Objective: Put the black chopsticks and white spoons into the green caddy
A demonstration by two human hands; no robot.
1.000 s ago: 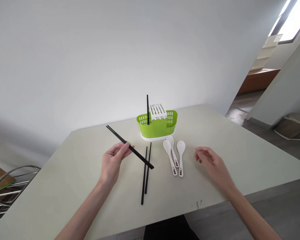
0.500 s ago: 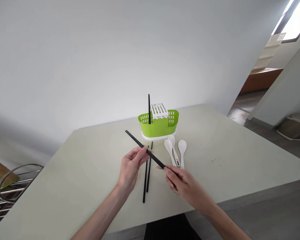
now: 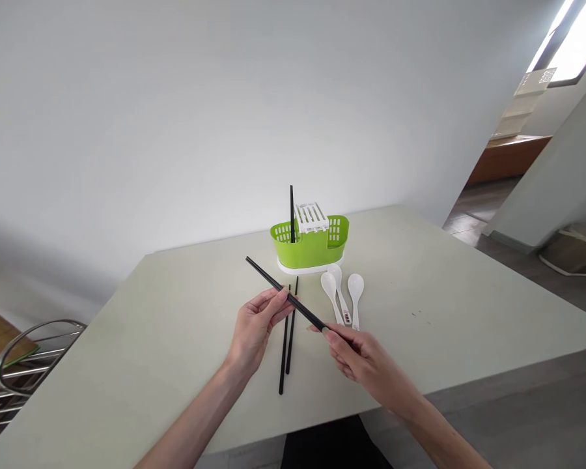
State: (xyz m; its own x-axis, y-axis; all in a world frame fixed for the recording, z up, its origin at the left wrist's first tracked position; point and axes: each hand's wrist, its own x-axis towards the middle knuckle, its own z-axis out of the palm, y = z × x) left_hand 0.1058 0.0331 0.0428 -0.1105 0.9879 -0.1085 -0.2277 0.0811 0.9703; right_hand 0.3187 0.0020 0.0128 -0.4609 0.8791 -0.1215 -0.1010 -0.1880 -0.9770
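Black chopsticks (image 3: 305, 312), lying closely together, are held slantwise above the table between my two hands. My left hand (image 3: 258, 322) pinches them near the middle, and my right hand (image 3: 359, 355) grips their lower right end. Below them, two more black chopsticks (image 3: 284, 358) rest on the table, partly hidden by my left fingers. Behind stands a green cutlery basket (image 3: 314, 249) with a white slatted top piece and a white base. Black chopsticks (image 3: 292, 212) stand upright in its left compartment. Three white spoons (image 3: 355, 286) lie in front of the basket, to the right.
The pale table (image 3: 176, 312) reaches back to a white wall (image 3: 200, 117). A metal-framed stool or chair (image 3: 10, 365) stands past the table's left edge. On the floor at the far right sits a brownish box or bag (image 3: 573, 247).
The held chopsticks and my right hand have shifted very slightly down and to the right. Both hands keep their grip, and everything on the table stays in place.
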